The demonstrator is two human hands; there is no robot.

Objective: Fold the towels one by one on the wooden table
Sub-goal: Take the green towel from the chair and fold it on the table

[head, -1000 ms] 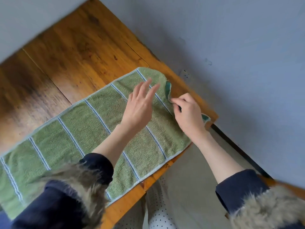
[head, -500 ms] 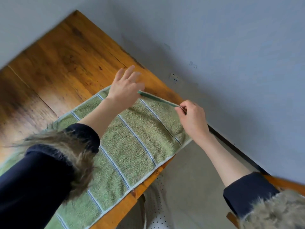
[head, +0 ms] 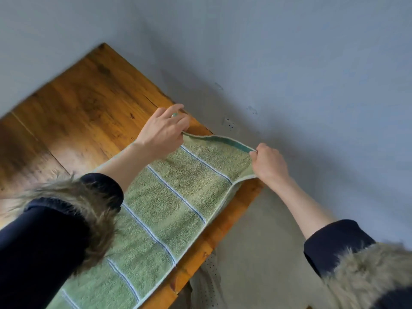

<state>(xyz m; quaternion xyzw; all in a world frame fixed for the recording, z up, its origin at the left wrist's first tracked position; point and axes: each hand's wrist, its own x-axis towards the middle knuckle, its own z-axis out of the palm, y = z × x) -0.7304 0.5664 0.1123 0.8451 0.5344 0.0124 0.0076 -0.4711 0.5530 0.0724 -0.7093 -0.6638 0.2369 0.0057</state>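
- Both hands had shifted to the towel's short end since the earlier frames: the left hand [head: 163, 132], which had lain spread on the cloth, now pinched one corner, and the right hand [head: 268, 163] pinched the other
- Between the hands the end of the green striped towel [head: 174, 197] was lifted just off the bench [head: 89, 103], its darker green hem stretched fairly taut from one hand to the other
- From the hands back toward the person's sleeves the towel still lay flat on the bench, along its near edge
- Holding the two corners apart probably kept the end straight, so that it could be carried over the flat part without bunching
- By my judgement this was the start of the first fold, with the lifted end likely to be brought back toward the person's body
- Beyond the hands a bare stretch of bench ran to the grey wall [head: 289, 63]
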